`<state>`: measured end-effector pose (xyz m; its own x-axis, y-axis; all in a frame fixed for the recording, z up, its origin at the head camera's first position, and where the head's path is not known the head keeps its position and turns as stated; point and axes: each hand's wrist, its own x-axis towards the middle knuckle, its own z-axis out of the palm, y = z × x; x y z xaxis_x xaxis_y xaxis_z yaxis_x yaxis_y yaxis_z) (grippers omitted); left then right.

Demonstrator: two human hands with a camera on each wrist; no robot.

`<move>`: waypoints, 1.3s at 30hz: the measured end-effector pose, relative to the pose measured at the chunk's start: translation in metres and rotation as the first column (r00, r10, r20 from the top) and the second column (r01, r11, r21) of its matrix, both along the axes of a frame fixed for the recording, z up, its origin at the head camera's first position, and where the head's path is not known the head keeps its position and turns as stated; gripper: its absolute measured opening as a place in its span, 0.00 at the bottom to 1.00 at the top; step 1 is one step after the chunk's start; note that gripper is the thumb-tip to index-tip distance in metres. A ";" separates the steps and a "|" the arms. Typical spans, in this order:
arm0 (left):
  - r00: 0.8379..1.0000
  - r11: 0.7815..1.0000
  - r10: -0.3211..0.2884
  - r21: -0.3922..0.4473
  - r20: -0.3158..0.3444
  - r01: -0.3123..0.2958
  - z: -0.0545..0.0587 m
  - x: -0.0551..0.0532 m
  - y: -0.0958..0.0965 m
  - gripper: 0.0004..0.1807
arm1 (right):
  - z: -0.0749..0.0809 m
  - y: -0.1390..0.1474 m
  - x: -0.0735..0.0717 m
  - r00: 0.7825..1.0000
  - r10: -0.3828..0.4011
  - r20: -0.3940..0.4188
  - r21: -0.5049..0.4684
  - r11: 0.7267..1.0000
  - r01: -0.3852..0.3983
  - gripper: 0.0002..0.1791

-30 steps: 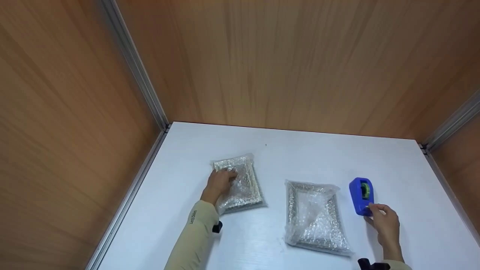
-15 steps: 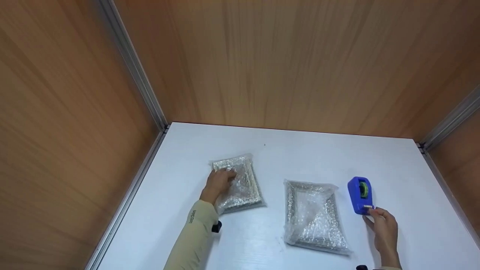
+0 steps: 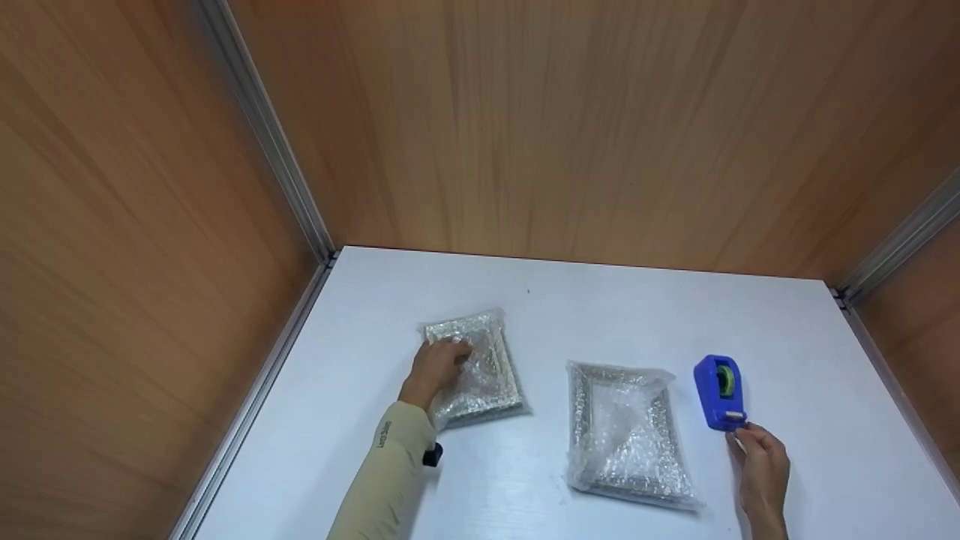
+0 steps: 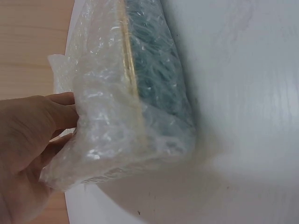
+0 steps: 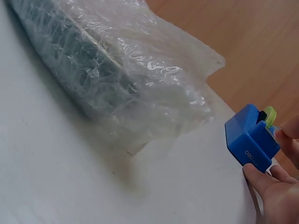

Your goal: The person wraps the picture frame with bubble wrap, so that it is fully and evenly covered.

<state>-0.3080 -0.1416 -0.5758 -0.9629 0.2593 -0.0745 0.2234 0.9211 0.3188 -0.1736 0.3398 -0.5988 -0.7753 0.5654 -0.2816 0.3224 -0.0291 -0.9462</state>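
A frame-like item in bubble wrap (image 3: 487, 375) lies left of centre on the white table. My left hand (image 3: 437, 369) rests over its left side, fingers bent onto the wrap. Up close in the left wrist view, the left hand (image 4: 28, 144) holds loose bubble wrap (image 4: 103, 107) at its edge; some fingertips are hidden. At the right stands a blue tape dispenser (image 3: 716, 390) with a green-yellow tape core. My right hand (image 3: 763, 469) grips its front end. In the right wrist view, one fingertip is at the cutter and another touches the lower front edge of the dispenser (image 5: 250, 137).
A second bubble-wrapped frame-like item (image 3: 630, 435) lies between the hands, left of the dispenser. Wooden panels (image 3: 585, 135) enclose the white table (image 3: 615, 307) at the back and sides, joined by metal rails (image 3: 277, 135).
My right hand has slid slightly down and toward me at the dispenser's front, so its pale front edge shows more. The left hand has stayed on the wrapped item.
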 end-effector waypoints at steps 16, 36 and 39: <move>1.000 1.000 0.010 -0.001 0.018 -0.010 0.001 -0.001 0.000 0.19 | -0.007 0.003 0.000 0.991 -0.011 0.132 0.216 0.976 -0.018 0.26; 0.999 0.999 0.021 0.036 0.041 -0.022 0.001 0.001 -0.001 0.20 | -0.011 -0.001 -0.003 0.994 -0.035 0.105 0.366 0.931 -0.006 0.20; 0.999 0.999 0.018 0.045 0.040 -0.020 0.001 0.000 -0.002 0.19 | -0.011 -0.002 -0.005 0.992 -0.042 0.117 0.363 0.932 -0.004 0.18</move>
